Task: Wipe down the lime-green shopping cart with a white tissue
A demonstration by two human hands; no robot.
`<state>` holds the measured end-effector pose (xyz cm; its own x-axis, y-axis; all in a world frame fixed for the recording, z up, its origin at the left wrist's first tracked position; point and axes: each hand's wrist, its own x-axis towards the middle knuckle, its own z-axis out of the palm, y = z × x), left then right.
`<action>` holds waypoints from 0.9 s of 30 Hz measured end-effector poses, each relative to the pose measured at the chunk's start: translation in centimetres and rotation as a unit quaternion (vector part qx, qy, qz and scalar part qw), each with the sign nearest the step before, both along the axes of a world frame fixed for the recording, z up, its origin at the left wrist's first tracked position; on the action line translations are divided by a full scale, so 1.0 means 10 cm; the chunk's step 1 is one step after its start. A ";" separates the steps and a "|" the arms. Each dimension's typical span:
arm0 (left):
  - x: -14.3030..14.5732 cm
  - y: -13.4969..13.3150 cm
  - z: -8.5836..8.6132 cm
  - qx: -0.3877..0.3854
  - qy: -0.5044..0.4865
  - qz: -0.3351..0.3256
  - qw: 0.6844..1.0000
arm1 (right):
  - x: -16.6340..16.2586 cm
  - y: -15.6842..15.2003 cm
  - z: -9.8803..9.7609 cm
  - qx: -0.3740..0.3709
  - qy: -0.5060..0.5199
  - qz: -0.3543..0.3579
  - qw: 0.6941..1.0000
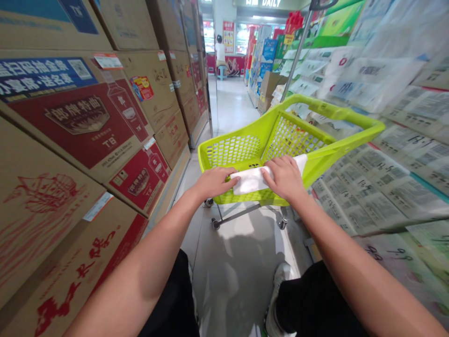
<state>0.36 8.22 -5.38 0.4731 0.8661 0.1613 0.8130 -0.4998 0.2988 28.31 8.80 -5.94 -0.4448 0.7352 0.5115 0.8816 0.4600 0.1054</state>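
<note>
A lime-green plastic shopping trolley (pixel 351 122) stands in a narrow shop aisle in front of me. A white packet (pixel 249 181) lies along its near rim. My left hand (pixel 213 181) has its fingers curled round the left end of the packet and the rim. My right hand (pixel 285 177) presses down on the packet's right part, fingers bent over it. The basket looks empty inside. The trolley's small wheels (pixel 214 223) rest on the pale tiled floor.
Stacked cardboard boxes (pixel 87 121) wall the left side of the aisle. Shelves of wrapped packs (pixel 396 154) line the right. A metal pole (pixel 298 51) rises behind the trolley. Far down the aisle a person (pixel 220 51) stands near a red counter.
</note>
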 end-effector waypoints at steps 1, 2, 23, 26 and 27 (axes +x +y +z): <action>0.00 0.00 0.00 0.002 0.012 0.001 1.000 | 0.08 0.05 0.02 0.008 0.004 -0.027 1.000; 0.01 0.00 0.00 0.006 0.022 0.001 1.000 | 0.14 0.08 0.03 0.016 0.009 -0.049 0.999; 0.02 0.05 -0.08 0.049 -0.015 0.014 0.999 | 0.08 0.04 -0.07 0.048 0.052 -0.030 0.997; 0.04 0.04 -0.07 0.057 0.018 0.029 0.998 | -0.19 -0.12 -0.13 0.001 0.022 0.052 0.998; 0.03 0.04 -0.07 0.059 0.032 0.031 0.997 | -0.26 -0.16 -0.14 -0.008 0.017 0.068 0.997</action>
<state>0.69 8.65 -6.08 0.4313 0.8709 0.2355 0.8592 -0.4761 0.1874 25.73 7.18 -7.34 -0.5241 0.6769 0.5169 0.8134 0.5777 0.0682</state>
